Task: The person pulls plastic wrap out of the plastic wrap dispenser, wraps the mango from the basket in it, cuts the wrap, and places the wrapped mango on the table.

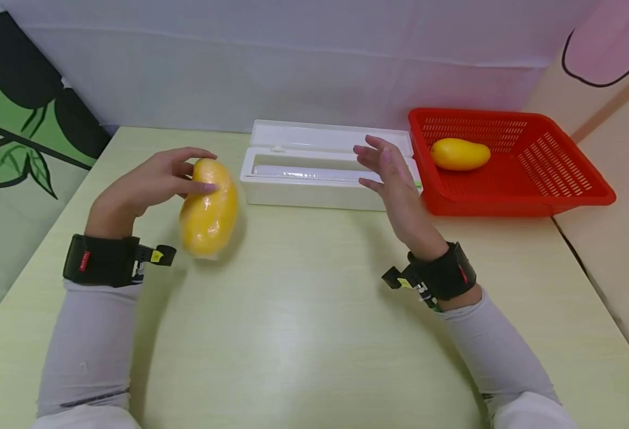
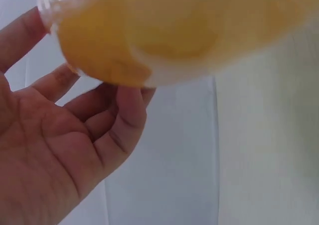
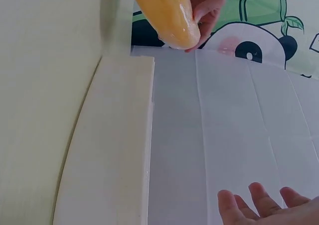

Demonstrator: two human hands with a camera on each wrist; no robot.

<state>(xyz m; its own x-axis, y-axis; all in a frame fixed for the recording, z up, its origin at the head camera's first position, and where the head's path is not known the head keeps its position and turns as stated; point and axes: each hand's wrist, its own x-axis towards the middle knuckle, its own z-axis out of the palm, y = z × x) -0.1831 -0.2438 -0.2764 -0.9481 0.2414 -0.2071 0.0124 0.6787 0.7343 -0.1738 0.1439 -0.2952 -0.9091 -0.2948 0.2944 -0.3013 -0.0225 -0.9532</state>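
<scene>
The left hand holds a plump, oblong yellow mango wrapped in shiny clear film. Its fingers are curled in a pinch at the far end of the fruit: the thumb lies across the upper face, close to that end, while the index finger reaches over the tip. The rest of the mango extends out of the grasp toward the person, raised off the pale, smooth-topped bench. In the left wrist view the fruit crosses the top of the picture, past the fingers, with a whitish, see-through patch along its underside; the contact there is partly hidden.

The right hand holds nothing. Its fingers are spread loosely and well apart from the held mango, in front of the right part of a long white box in the head view. That box stands at the back of the bench, its white lid tipped back, with a white roll lying inside.

Just right of the box sits a red plastic basket with slotted walls. A second yellow mango lies in its left part, well out of reach of the left fingers.
</scene>
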